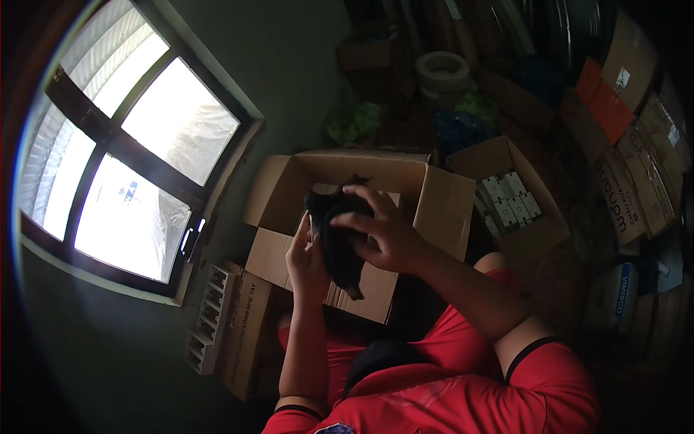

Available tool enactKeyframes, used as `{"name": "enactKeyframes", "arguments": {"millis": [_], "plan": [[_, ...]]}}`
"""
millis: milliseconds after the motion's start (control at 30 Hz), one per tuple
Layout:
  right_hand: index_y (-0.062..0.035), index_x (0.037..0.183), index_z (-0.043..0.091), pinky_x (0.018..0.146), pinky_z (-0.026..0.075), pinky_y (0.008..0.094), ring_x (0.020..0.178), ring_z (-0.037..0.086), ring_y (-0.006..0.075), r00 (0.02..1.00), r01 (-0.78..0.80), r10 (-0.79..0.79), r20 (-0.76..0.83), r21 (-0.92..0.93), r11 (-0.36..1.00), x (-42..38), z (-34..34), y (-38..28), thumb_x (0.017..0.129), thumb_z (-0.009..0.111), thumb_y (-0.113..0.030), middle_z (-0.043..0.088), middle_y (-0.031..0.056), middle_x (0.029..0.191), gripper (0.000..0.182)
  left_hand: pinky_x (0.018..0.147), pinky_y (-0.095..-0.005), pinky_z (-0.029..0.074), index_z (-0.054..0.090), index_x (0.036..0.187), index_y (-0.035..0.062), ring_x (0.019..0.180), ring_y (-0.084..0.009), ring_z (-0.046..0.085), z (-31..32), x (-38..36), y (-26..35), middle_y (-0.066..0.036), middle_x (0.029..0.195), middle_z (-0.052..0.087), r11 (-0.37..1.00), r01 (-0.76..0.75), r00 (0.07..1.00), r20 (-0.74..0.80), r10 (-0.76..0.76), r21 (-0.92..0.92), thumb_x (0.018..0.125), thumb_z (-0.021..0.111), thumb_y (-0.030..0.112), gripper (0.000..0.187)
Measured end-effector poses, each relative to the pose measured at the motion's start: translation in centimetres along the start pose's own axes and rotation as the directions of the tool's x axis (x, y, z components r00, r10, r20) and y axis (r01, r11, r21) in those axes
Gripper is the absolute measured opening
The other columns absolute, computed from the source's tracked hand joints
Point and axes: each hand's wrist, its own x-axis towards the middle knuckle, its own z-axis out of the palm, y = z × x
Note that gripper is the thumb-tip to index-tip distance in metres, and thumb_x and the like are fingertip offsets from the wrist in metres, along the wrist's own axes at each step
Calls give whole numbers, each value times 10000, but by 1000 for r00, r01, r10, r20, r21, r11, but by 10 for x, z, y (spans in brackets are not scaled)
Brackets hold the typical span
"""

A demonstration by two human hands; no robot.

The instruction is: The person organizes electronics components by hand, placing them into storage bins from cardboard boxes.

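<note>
Both my hands hold a black object (341, 254) above an open cardboard box (434, 206). My left hand (307, 257) supports the object from the left side, fingers pointing up along it. My right hand (384, 230) curls over its top and right side, with the fingers spread across the dark surface. The object is dim against the light and its exact shape is hard to tell. It narrows to a point at the bottom. My red sleeves and lap fill the lower right.
A bright window (123, 152) takes up the left. A second open box (538, 231) with several white parts (506, 201) sits to the right. Stacked cartons (636, 181) line the right side. A white slotted rack (206, 322) leans below the window, and a white ring (442, 69) lies at the back.
</note>
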Motion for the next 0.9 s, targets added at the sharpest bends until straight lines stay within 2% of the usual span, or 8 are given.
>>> {"name": "enactKeyframes", "arguments": {"millis": [133,233,400,433,500,667,733,900], "plan": [[-64,1456,375,1079,427,428,1284,524,364,986,-131,152,-62,258,957,-14,33,13,859,771,-254,429,252,1439,741,879,-294,537,457,1474,-34,1054,-165,650,7,-4,-4,-134,1197,659,994,-87,990,-106,95,71,1040,506,58,447],[-39,1501,278,1062,454,395,1298,533,276,921,-345,390,-18,432,833,-13,32,0,785,877,-322,381,214,1528,976,885,-343,519,508,1443,-15,1046,-203,660,10,-8,8,-174,1168,668,852,-167,981,1,191,496,1024,555,114,441],[-65,1525,338,1085,447,374,1280,550,244,943,-200,319,-92,609,768,-6,17,39,778,871,-211,480,139,1489,929,788,-312,509,521,1434,-23,890,-145,641,-8,6,-15,-110,1011,676,899,-164,983,-7,183,405,1022,577,144,448],[-62,1508,379,1089,444,375,1295,542,242,954,-176,291,-69,658,732,-3,8,49,783,860,-188,488,143,1482,879,686,-258,481,524,1437,-18,740,-72,554,-5,-2,23,-16,897,630,914,89,996,-21,-88,396,1023,584,151,452],[-56,1454,493,1120,408,394,1352,502,248,946,-211,323,34,820,533,-1,-12,44,814,798,-162,516,153,1451,717,607,-227,430,523,1445,-7,664,-37,468,-17,3,15,23,840,587,926,74,993,56,-102,370,1027,580,156,452],[-119,1516,439,1187,312,419,1437,419,328,930,-152,-20,368,433,889,-2,-10,26,681,894,-454,379,196,1589,1008,469,-198,305,637,1283,-9,555,21,378,-8,-6,24,86,714,507,949,243,943,182,-280,200,1041,565,179,315],[-106,1455,524,1147,380,413,1377,503,321,984,29,-80,157,302,953,-5,2,25,702,892,-411,494,205,1503,891,462,-200,296,661,1201,2,544,20,386,-7,-7,16,91,698,503,956,247,950,154,-271,155,1045,563,194,266],[-28,1057,677,832,509,310,943,658,153,944,-245,324,-67,519,819,-13,21,23,870,785,-254,704,87,1002,313,448,-188,290,621,1302,28,506,23,367,19,-15,16,105,644,433,965,253,964,103,-246,-63,1055,562,260,344]]}}
